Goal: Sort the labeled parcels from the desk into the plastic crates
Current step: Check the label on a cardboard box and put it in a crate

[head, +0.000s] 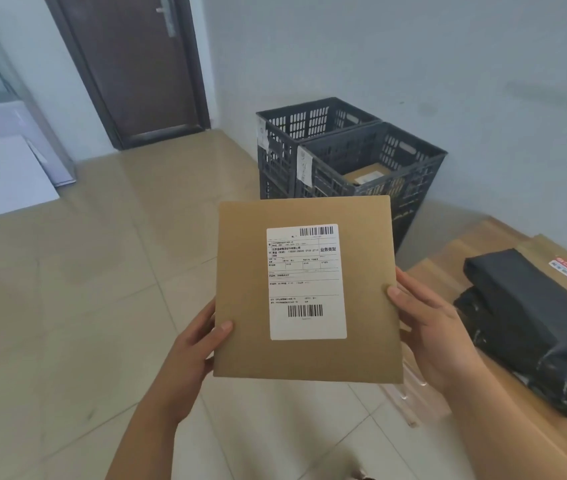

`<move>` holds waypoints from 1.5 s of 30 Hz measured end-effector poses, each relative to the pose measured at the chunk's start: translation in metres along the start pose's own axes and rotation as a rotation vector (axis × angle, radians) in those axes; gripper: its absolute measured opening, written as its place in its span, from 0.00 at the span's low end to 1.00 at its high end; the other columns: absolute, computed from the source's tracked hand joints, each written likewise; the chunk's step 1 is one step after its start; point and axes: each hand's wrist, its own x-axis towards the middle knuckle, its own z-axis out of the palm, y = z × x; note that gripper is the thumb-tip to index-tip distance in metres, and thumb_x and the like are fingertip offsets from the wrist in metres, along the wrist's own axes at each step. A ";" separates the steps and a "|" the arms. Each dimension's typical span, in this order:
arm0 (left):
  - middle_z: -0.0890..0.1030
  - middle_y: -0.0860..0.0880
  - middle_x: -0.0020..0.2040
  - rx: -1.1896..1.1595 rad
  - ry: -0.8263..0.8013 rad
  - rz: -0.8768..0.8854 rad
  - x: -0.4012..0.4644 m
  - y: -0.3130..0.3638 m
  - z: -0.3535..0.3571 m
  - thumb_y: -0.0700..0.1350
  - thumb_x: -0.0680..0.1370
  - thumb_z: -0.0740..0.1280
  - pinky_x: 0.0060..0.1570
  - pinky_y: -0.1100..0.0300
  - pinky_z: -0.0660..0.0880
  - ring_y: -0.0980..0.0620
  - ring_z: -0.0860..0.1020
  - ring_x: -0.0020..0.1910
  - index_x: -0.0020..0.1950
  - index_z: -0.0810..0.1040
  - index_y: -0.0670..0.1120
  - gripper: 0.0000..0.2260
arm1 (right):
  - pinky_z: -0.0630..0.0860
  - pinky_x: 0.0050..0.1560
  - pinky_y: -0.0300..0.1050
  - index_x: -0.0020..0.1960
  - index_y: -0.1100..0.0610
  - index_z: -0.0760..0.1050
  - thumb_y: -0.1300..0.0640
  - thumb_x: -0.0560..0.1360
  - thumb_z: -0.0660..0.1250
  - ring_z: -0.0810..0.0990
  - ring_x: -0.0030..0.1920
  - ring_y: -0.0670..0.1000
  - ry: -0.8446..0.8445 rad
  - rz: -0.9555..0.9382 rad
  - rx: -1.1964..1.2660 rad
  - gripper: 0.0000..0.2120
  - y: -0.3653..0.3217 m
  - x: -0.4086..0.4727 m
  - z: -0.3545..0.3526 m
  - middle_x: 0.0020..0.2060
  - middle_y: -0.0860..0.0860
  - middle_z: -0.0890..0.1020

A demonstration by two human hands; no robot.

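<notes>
Flat brown cardboard parcel [306,289] with its white label [306,282] facing up hangs over the floor, pinched at its side edges by left hand [194,344] and right hand [427,327]. Both dark plastic crates [372,168] stand straight ahead beyond its far edge, the nearer already holding a parcel; each grip seems equally near.

label [306,282] small print: too blurred to read | crates [372,168]: bases hidden behind parcel [306,289] | desk [517,393]: cut off at right edge

Beige tiled floor [67,306], pale blue wall [413,57], dark door [136,64].
</notes>
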 end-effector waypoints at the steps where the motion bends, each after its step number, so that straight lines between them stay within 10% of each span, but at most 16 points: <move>1: 0.81 0.56 0.68 -0.004 0.008 -0.003 0.004 0.000 -0.004 0.51 0.79 0.66 0.64 0.44 0.76 0.53 0.80 0.67 0.74 0.75 0.61 0.22 | 0.79 0.55 0.52 0.72 0.49 0.76 0.59 0.81 0.67 0.87 0.52 0.47 -0.007 -0.002 0.002 0.20 0.000 0.005 0.005 0.56 0.45 0.87; 18: 0.83 0.52 0.66 0.005 0.149 -0.082 0.209 0.056 -0.074 0.58 0.70 0.76 0.57 0.46 0.78 0.48 0.81 0.65 0.73 0.75 0.63 0.31 | 0.82 0.51 0.53 0.67 0.47 0.79 0.54 0.80 0.68 0.87 0.54 0.53 -0.124 0.092 0.024 0.16 -0.018 0.248 0.099 0.56 0.48 0.87; 22: 0.83 0.52 0.66 0.015 0.190 -0.088 0.258 0.075 -0.090 0.67 0.58 0.82 0.58 0.45 0.78 0.48 0.82 0.64 0.74 0.72 0.64 0.46 | 0.83 0.53 0.59 0.66 0.48 0.80 0.53 0.81 0.68 0.87 0.55 0.56 -0.131 0.098 0.022 0.14 -0.031 0.307 0.126 0.56 0.49 0.87; 29: 0.83 0.51 0.66 -0.052 0.170 -0.152 0.340 0.074 -0.121 0.57 0.68 0.78 0.54 0.48 0.81 0.47 0.82 0.64 0.76 0.70 0.63 0.37 | 0.82 0.54 0.57 0.66 0.51 0.80 0.48 0.70 0.72 0.86 0.57 0.57 -0.151 0.130 -0.018 0.24 -0.040 0.386 0.166 0.56 0.52 0.87; 35: 0.84 0.49 0.64 -0.064 0.102 -0.149 0.455 0.095 -0.147 0.66 0.55 0.84 0.53 0.46 0.82 0.44 0.83 0.63 0.75 0.70 0.66 0.50 | 0.78 0.63 0.63 0.64 0.47 0.81 0.43 0.71 0.70 0.86 0.57 0.55 -0.057 0.133 -0.124 0.22 -0.055 0.471 0.197 0.55 0.49 0.87; 40: 0.86 0.50 0.60 -0.106 0.088 -0.122 0.572 0.142 -0.154 0.57 0.65 0.82 0.49 0.47 0.82 0.46 0.84 0.61 0.69 0.74 0.68 0.35 | 0.73 0.70 0.61 0.63 0.45 0.77 0.46 0.82 0.67 0.80 0.64 0.55 0.184 0.118 -0.033 0.11 -0.080 0.550 0.223 0.62 0.49 0.83; 45: 0.85 0.48 0.58 -0.120 0.177 -0.073 0.685 0.188 -0.122 0.46 0.76 0.77 0.41 0.47 0.84 0.47 0.85 0.55 0.72 0.72 0.63 0.28 | 0.73 0.70 0.65 0.76 0.49 0.68 0.44 0.77 0.73 0.76 0.68 0.58 0.416 0.184 0.200 0.31 -0.105 0.617 0.253 0.72 0.50 0.73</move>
